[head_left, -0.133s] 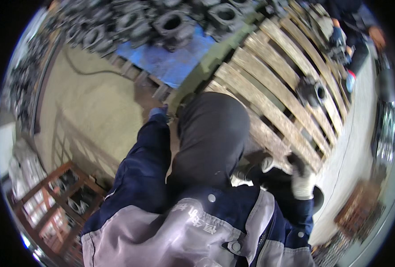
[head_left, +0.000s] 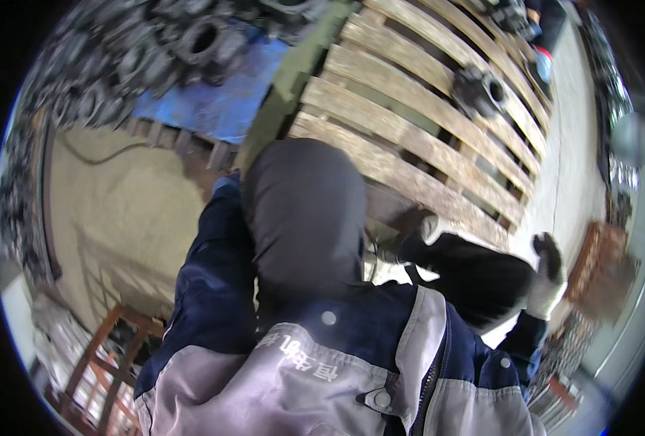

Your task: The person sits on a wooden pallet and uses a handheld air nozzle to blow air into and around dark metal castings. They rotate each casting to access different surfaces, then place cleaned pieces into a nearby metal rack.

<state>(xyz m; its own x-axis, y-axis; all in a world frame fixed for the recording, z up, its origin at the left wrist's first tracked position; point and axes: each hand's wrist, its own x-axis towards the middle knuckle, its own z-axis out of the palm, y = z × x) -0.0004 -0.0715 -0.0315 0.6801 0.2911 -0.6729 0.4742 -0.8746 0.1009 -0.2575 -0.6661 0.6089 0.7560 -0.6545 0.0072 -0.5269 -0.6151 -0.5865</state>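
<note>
My right hand (head_left: 549, 272), in a white glove with dark fingers, is raised beside my bent right leg, off the pallet's near right corner. Its fingers stretch upward with nothing in them. My left arm reaches forward beside my left knee; only its blue cuff (head_left: 226, 182) shows at the end, and the fingers cannot be made out. Ahead lies a wooden slatted pallet (head_left: 402, 131). One dark metal casting with a round bore (head_left: 480, 91) stands on its right part, away from both hands.
Many dark castings (head_left: 148, 58) are heaped at the far left, beside a blue sheet (head_left: 217, 94). A brown metal frame (head_left: 108, 349) stands at lower left. On the right are a rusty crate (head_left: 597, 265) and a concrete floor strip (head_left: 566, 145). Another person's foot (head_left: 544, 65) shows at far right.
My right hand has moved right, away from the pallet's near corner, its fingers now clearly seen. The view has shifted, so the pallet and castings sit further left and higher.
</note>
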